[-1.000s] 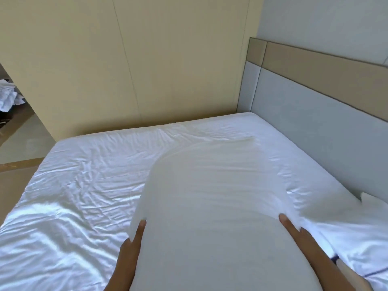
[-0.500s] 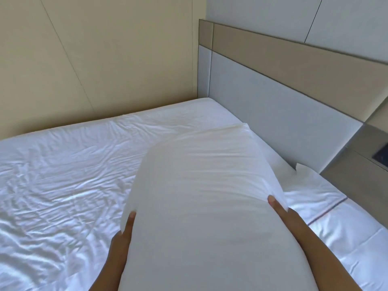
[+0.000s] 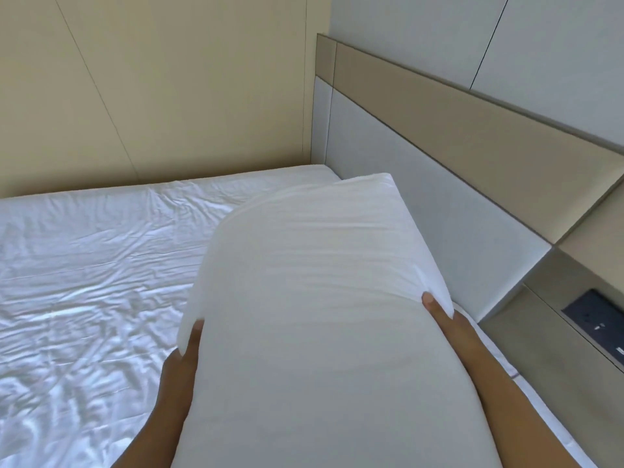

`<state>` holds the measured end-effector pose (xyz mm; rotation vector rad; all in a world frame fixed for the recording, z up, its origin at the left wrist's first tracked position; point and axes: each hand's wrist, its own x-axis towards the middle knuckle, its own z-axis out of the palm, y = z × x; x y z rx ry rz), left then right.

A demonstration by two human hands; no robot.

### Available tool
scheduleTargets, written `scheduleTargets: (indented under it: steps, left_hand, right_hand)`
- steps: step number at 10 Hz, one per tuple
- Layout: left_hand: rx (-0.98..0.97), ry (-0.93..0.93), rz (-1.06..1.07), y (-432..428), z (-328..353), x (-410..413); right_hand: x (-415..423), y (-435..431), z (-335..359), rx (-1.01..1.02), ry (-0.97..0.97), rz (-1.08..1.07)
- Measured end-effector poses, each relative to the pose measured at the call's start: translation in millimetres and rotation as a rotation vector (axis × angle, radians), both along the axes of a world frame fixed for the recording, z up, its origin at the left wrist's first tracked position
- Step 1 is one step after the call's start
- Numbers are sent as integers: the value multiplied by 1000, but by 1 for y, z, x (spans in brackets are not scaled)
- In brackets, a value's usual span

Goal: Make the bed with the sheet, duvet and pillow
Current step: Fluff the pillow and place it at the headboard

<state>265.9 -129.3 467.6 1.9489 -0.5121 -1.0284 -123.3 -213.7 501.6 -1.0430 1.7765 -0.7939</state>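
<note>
While your hands clasp the pillow from either side, it fills the middle of your view, held up above the bed and not lying on it. Your left hand presses against the pillow's left edge with the thumb lying up along the fabric; the other fingers are hidden behind the pillow. Your right hand grips the right edge the same way, one fingertip showing on top near a small pinched fold, the rest tucked out of sight. Both forearms run down out of the bottom of the view.

You have the pillow lengthwise, its far corner pointing toward the corner where the headboard meets the beige wall. That far end looks to be just short of the grey padded part of the headboard; whether it touches cannot be told.

Under and to the left of the pillow, the white sheet covers the mattress and is creased all over, most heavily near you. A strip of white bedding also shows to the right of your right arm, along the mattress edge.

Right of the headboard you have a tan side panel carrying a dark switch plate, well apart from the pillow.
</note>
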Motion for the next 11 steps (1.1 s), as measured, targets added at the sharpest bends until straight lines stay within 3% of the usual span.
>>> scheduleTargets:
  steps: [2,4,5,6,7,9,10,11]
  left_hand:
    - [-128,24,99,-110,-7,-39]
    - [-119,15,156,-308,-7,-55]
    - [-8,70,78,-383,-30,-71]
    - [114,64,-128,-445,-92,-105]
    - [293,-163,-605,-477,-150,-164]
    - [356,-473,-632,-492,-179,-193]
    - [137,-589,-557,-475,-181,-200]
    - [-21,-665,-634,-492,-179,-195]
  right_hand:
    - [-34,-133,25,-113,23,117]
    - [-54,-341,29,-84,40,221]
    - [-60,-448,-10,63,177,221]
    - [-65,-508,-94,200,381,250]
    - [-51,-506,-172,284,606,417]
    - [-55,-505,-210,301,717,454]
    - [-52,-502,-203,297,734,428]
    - [-36,-509,-188,259,782,312]
